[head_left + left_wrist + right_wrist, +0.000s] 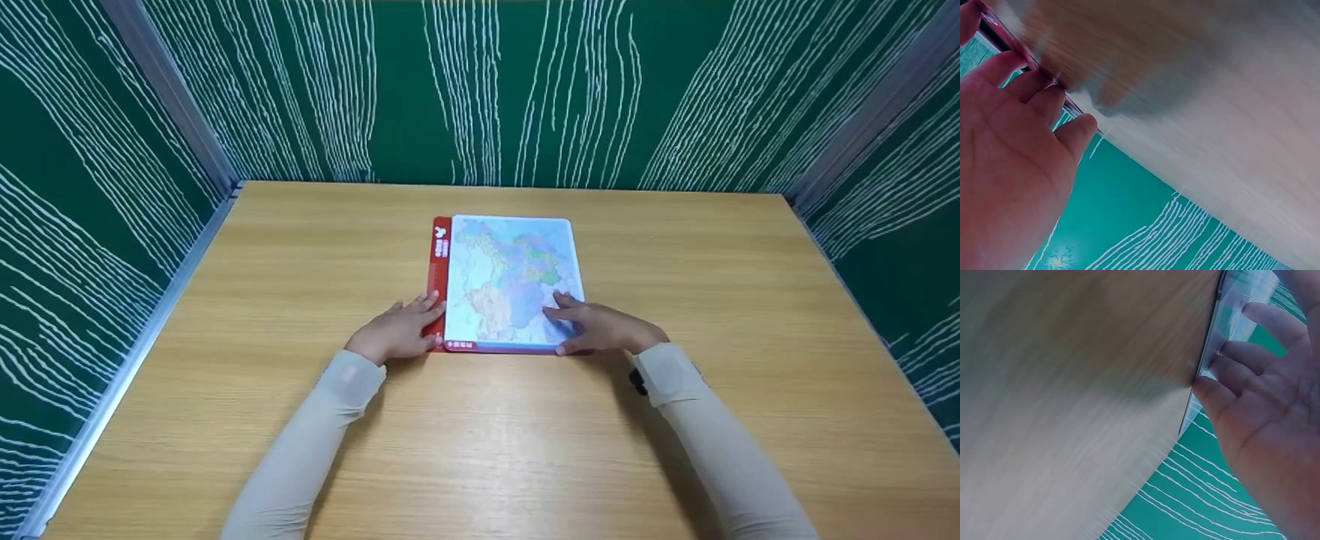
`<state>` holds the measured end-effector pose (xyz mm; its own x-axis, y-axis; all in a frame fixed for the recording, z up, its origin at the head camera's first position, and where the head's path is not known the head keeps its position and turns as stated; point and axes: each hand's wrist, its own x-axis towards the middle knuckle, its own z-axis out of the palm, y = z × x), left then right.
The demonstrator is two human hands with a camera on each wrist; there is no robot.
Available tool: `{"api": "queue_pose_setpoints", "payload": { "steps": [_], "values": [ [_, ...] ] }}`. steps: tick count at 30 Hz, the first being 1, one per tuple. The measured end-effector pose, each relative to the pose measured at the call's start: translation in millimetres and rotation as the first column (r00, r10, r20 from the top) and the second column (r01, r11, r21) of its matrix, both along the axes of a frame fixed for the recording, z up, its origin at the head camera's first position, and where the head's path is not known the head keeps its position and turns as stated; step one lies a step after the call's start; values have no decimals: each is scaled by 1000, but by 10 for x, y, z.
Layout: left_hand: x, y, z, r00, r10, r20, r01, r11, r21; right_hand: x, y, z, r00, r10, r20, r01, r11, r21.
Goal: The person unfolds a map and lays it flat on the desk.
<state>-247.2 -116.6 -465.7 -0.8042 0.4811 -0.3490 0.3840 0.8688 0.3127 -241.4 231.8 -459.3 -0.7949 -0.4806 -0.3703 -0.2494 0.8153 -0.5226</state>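
Note:
A flat board printed with a coloured map (499, 262) lies on the table. A red board or cover (439, 274) with white printing shows along its left side, partly under it. My left hand (397, 330) touches the red strip at the lower left, fingers extended. At the lower right corner, my right hand (606, 328) rests on the map with fingers spread, its thumb at the near edge. Fingertips of the left hand (1010, 152) meet the thin edge in the left wrist view. The right wrist view has the right hand (1278, 405) touching the opposite edge.
The wooden table (480, 450) extends on all sides of the boards. Green walls (405, 90) with white wavy lines enclose its back and sides. Grey metal posts (169, 90) stand at the back corners.

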Motion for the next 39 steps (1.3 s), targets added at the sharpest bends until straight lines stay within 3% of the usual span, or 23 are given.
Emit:
{"api": "queue_pose_setpoints", "payload": {
  "steps": [6,17,25,39],
  "values": [
    [-11,4,6,1000,-15,8,15,1000,13,2,-15,32,1000,6,-9,-6,1000,9],
    [-14,-5,-6,998,30,59,-33,998,51,25,-47,52,1000,-12,-5,12,999,36],
    [-9,-20,-16,999,8,49,-13,996,88,42,-50,53,1000,-1,-30,2,1000,29],
    [-18,-40,-24,998,33,51,-38,994,98,63,-88,47,999,-40,-18,40,999,-5]
  ]
}}
